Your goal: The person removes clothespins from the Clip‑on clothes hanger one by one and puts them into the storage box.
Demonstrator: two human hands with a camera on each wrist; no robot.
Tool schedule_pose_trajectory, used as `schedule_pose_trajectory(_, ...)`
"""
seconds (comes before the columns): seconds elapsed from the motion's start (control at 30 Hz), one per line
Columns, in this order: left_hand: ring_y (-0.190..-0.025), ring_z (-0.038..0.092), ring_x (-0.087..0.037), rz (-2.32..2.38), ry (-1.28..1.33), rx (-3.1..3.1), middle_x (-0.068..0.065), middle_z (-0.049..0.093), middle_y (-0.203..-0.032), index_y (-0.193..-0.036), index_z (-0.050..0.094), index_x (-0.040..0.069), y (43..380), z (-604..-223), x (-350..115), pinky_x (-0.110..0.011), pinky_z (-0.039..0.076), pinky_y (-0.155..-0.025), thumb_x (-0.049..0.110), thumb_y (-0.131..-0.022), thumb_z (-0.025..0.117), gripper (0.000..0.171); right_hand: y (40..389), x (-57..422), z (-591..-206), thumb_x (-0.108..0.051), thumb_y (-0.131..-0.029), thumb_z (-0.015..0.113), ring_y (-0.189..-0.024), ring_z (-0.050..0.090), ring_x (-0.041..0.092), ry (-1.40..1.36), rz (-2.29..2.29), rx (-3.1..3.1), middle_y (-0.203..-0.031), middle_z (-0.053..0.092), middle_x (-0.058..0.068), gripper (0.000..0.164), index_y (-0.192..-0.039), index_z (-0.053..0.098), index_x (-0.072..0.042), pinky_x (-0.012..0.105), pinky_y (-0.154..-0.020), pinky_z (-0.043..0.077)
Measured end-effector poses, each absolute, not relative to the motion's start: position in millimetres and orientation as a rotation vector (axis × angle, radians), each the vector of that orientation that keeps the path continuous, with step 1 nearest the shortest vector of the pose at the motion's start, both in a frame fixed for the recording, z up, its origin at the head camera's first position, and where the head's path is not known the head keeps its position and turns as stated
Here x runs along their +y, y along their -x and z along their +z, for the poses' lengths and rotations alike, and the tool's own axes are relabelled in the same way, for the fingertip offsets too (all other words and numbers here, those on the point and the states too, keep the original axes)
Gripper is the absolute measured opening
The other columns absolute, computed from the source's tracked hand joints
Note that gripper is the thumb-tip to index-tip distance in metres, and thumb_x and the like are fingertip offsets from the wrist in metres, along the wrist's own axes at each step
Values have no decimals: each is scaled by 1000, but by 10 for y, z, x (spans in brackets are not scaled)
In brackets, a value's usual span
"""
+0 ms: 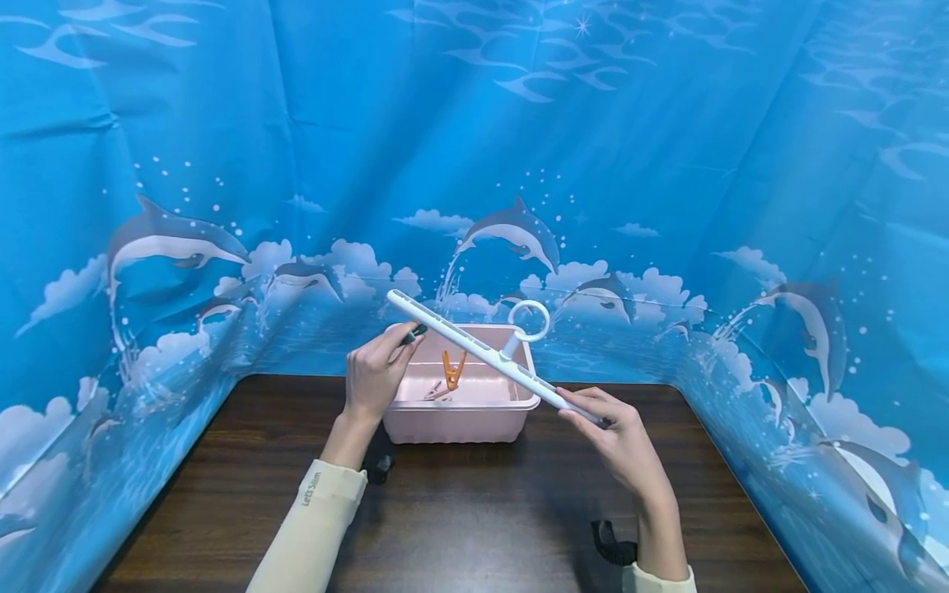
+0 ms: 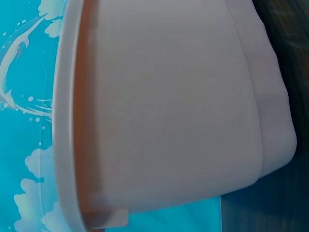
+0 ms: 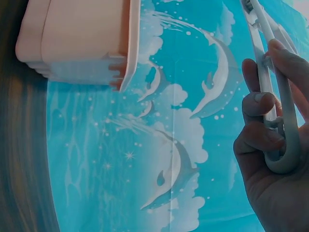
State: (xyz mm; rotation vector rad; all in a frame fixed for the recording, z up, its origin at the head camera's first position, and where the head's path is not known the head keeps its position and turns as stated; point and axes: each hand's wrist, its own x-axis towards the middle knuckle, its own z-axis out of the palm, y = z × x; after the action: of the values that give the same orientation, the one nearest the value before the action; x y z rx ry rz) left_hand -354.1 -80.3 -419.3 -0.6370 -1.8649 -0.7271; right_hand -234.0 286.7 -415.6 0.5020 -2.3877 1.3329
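Observation:
A white hanger bar (image 1: 474, 347) with slots along it and a ring on a short stem slants across the head view, its left end higher. My right hand (image 1: 621, 438) grips the lower right end; in the right wrist view, the fingers wrap round the hanger's rounded white frame (image 3: 290, 133). Near the upper left part, my left hand (image 1: 373, 375) pinches a dark green clothespin (image 1: 416, 333) between thumb and fingertips, right at the bar's underside. Behind and below stands a pink plastic basin (image 1: 460, 425) holding an orange clothespin (image 1: 453, 375) and several pale pink clothespins (image 1: 437, 394).
The basin sits toward the back of a dark wooden table (image 1: 474, 511). A blue curtain with dolphins (image 1: 356, 165) surrounds the table at the back and sides. In the left wrist view, the basin's outer wall (image 2: 169, 106) fills most of the picture.

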Motion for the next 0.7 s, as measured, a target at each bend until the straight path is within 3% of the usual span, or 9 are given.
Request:
schedule_pose_trajectory(0.2,-65,75,-30,-611,638,-1828,-16,83,-107,-127,77,9,3530,-4218,-825,-37,56,-51,32,-104,70,34,2342,2896,-4160,-25,-101,77,-108,68,16,-494,1399,-2427,-121,78,-3,36,-137,76,-24,31,-80,54)
schedule_pose_trajectory(0.43,-91,82,-35,-528,602,-1774,-15,82,-116,-128,79,10,3519,-4166,-821,-48,64,-66,19,-98,80,32,2352,2912,-4161,-29,-102,76,-102,67,19,-468,1430,-2452,-119,78,-1,35,-138,75,-26,31,-78,52)
schedule_pose_trajectory(0.7,-84,82,-33,-678,534,-1834,-15,82,-113,-126,78,8,3501,-4144,-802,-45,63,-61,14,-94,84,33,2331,2912,-4145,-28,-102,77,-103,66,20,-422,1398,-2422,-121,78,-2,36,-138,75,-28,31,-77,54)
